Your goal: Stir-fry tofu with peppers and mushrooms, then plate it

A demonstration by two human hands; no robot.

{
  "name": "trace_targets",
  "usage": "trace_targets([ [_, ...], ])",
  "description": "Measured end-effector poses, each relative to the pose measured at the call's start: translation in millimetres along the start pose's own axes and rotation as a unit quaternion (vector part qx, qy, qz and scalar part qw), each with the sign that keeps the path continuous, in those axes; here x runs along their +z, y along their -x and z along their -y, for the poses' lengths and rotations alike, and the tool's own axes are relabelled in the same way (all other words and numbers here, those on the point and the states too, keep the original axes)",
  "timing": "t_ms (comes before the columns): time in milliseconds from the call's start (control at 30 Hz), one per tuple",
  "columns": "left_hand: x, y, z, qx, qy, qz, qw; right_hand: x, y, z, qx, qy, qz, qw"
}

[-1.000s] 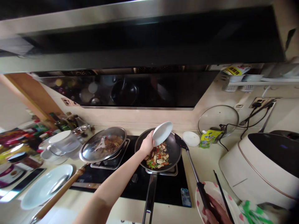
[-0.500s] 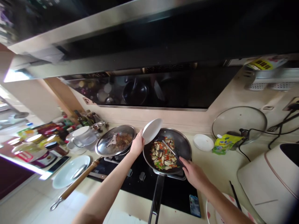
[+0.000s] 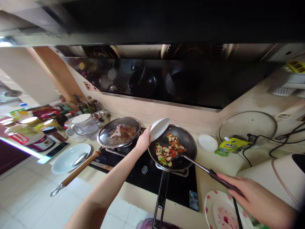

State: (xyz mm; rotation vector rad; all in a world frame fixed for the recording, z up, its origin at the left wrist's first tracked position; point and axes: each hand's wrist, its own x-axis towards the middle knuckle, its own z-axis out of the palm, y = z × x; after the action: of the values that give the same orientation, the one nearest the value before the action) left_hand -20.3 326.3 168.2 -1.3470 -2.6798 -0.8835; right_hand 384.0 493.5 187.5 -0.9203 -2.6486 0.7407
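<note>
My left hand (image 3: 144, 140) grips a white plate (image 3: 160, 128), tilted on edge over the back left rim of a dark frying pan (image 3: 190, 149). Chopped vegetables (image 3: 168, 149), with pale slices, red and green bits, lie in the pan's left and middle. My right hand (image 3: 247, 187) is closed around the dark handle of a metal spatula (image 3: 200, 166), well to the right of the pan. The spatula's head reaches into the food and is partly hidden by it. Nobody holds the pan's long black handle (image 3: 163, 194).
Left of the pan stands a lidded wok (image 3: 119, 133) whose wooden handle (image 3: 78, 170) juts forward. A pale blue plate (image 3: 59, 159) with a spoon lies beside it, jars behind. To the right are a small white dish (image 3: 207, 142), green pouch (image 3: 230, 146), glass lid (image 3: 247, 127) and patterned plate (image 3: 218, 206).
My right hand has drawn back to the right, and the spatula now lies lower and flatter, its head at the food's right side. The vegetables are shifted. The left hand still holds the plate.
</note>
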Motion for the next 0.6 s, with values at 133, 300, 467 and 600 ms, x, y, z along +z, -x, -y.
trace_targets([
  [133,-3.7,2.0,0.1,-0.001,0.003,-0.003,1.0,12.1,-46.7,30.5,-0.042,0.043,0.074,0.995],
  [300,-11.2,6.3,4.3,-0.003,0.014,-0.024,1.0,47.2,-88.9,55.6,-0.112,0.219,0.03,0.969],
  [467,-11.5,12.2,8.7,-0.007,0.029,-0.029,0.999,82.0,-82.3,51.2,-0.068,0.283,0.043,0.956],
  [600,-10.1,16.1,11.8,-0.012,0.042,-0.025,0.999,41.2,-38.9,10.3,-0.037,0.104,0.051,0.993],
])
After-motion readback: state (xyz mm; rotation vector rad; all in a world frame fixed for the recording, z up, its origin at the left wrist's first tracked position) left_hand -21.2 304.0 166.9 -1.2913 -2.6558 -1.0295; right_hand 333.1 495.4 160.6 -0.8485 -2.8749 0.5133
